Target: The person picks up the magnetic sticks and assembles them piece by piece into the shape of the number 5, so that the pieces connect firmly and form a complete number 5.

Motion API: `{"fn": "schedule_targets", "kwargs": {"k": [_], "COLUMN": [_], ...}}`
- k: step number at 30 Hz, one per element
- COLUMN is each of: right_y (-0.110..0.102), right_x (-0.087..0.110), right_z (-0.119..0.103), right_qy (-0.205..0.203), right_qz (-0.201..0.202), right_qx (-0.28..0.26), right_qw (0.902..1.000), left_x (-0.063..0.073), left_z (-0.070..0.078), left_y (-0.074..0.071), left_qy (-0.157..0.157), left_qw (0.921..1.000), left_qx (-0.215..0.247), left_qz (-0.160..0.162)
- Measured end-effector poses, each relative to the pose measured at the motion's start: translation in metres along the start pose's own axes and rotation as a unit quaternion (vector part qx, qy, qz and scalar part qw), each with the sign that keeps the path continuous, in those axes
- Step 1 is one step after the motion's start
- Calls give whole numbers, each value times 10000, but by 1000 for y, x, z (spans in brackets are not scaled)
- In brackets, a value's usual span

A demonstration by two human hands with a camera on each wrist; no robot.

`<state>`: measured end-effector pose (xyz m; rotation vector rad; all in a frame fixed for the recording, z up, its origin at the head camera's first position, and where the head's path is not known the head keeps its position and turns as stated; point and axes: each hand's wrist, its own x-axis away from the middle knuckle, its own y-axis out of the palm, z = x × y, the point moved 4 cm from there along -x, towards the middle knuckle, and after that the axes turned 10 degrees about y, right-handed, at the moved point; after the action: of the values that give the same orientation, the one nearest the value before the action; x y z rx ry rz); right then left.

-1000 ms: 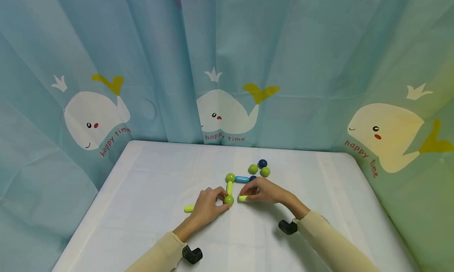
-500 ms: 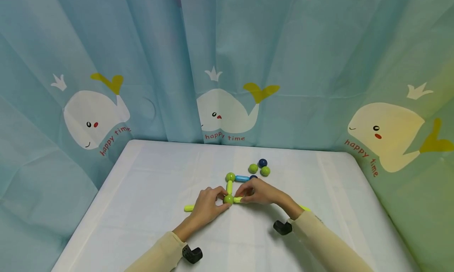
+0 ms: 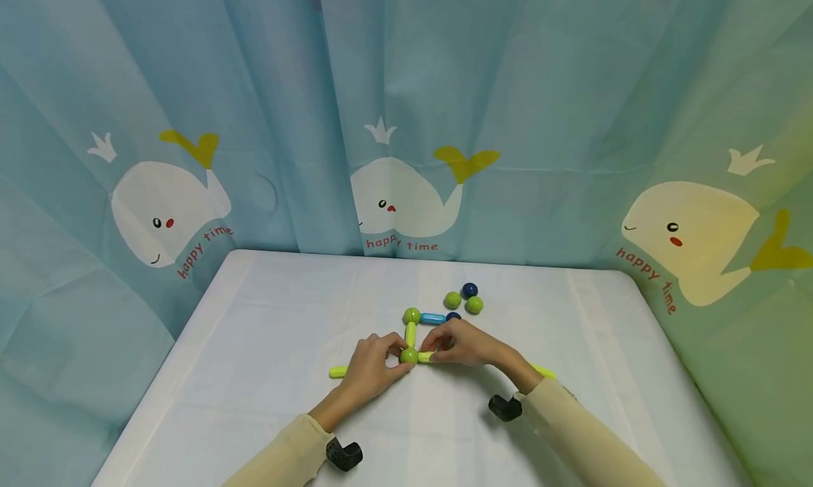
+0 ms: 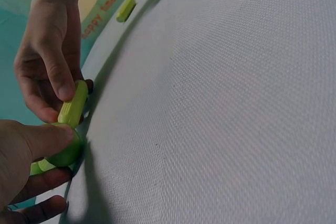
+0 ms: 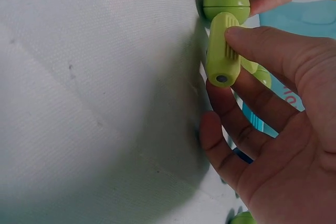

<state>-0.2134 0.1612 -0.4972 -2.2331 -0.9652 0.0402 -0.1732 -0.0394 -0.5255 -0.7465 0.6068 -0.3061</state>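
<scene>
My left hand pinches a green ball between thumb and fingers, low over the table. A short yellow-green magnetic stick, with a grey dot on its end face, is pinched by my right hand; its far end touches that ball. From the same ball another yellow-green stick runs away to a second green ball. There a blue stick leads right to a dark blue ball, partly hidden by my right fingers.
Two loose green balls and a dark blue one lie behind my right hand. One loose yellow-green stick lies left of my left hand, another by my right sleeve. A whale-print curtain stands behind the white table.
My right hand has moved left, bringing its stick against the held ball. The loose stick by the right sleeve has come into sight. My left hand has stayed in place.
</scene>
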Motion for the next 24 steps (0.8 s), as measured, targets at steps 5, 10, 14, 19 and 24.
{"fn": "schedule_targets", "kwargs": {"k": [5, 10, 14, 19, 24], "right_y": [1, 1, 2, 2, 2], "right_x": [1, 2, 3, 2, 5], "right_z": [-2, -3, -1, 0, -1], "right_qy": [-33, 13, 125, 118, 98], "right_qz": [36, 54, 60, 98, 124], "right_qx": [-88, -114, -72, -29, 76], "right_qw": [9999, 9999, 9999, 9999, 9998], "left_x": [0, 0, -1, -1, 0], "left_z": [0, 0, 0, -2, 0], "left_y": [0, 1, 1, 1, 1], "left_qy": [-2, 18, 27, 36, 20], "left_qw": [10000, 10000, 10000, 10000, 10000], "left_qx": [3, -8, -15, -42, -32], "left_qz": [-5, 20, 41, 63, 34]}}
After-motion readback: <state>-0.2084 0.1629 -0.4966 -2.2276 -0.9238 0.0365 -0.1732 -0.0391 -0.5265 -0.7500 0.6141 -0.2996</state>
